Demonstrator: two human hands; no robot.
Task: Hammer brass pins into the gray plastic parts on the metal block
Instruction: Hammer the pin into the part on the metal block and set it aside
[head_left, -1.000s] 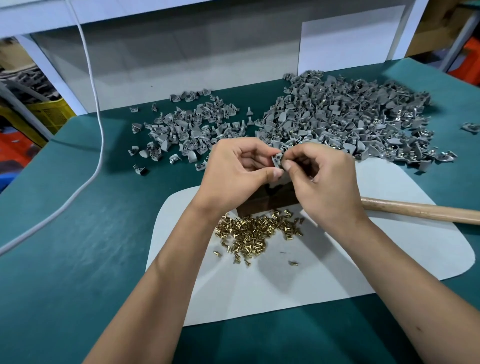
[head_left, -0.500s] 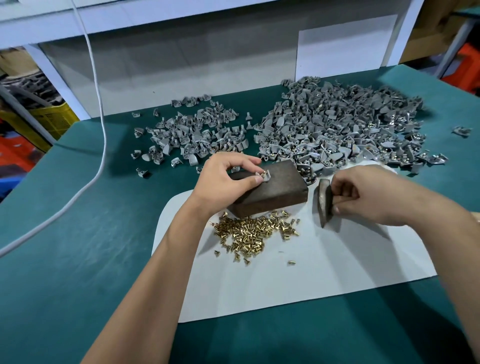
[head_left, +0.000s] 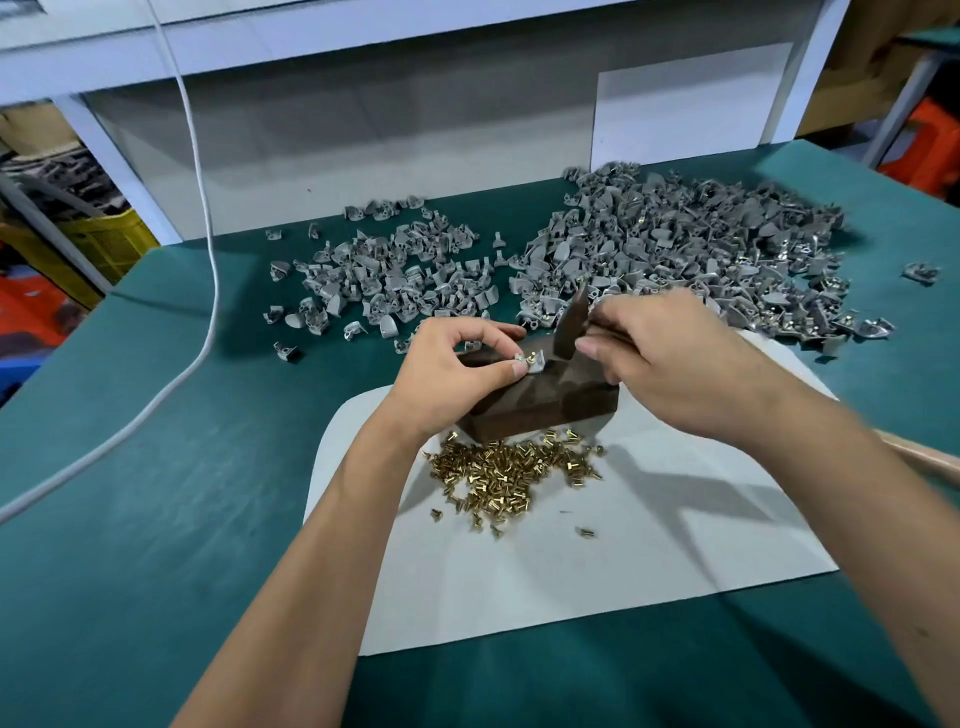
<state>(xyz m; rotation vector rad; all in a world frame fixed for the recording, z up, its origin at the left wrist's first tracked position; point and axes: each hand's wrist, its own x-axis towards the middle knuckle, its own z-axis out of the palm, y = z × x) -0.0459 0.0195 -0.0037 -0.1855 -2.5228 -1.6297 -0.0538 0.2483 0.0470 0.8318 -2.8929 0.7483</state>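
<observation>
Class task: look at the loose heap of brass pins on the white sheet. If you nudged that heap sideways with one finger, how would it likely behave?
The brass pins lie loose and unstacked, so the heap would probably scatter rather than slide together. They look like small round shanks with heads, so strays, like the pin lying apart, might roll in curves. The white sheet looks smooth, offering little grip.

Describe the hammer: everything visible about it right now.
The hammer has a dark, worn metal head, narrow and slightly blurred, standing roughly upright over the far right part of the metal block. Whether it touches the block is unclear. The right hand grips it close under the head, hiding most of the handle; the pale wooden handle end shows again at the right edge beyond the forearm. Its face sits just right of the gray plastic part pinched by the left hand.
</observation>
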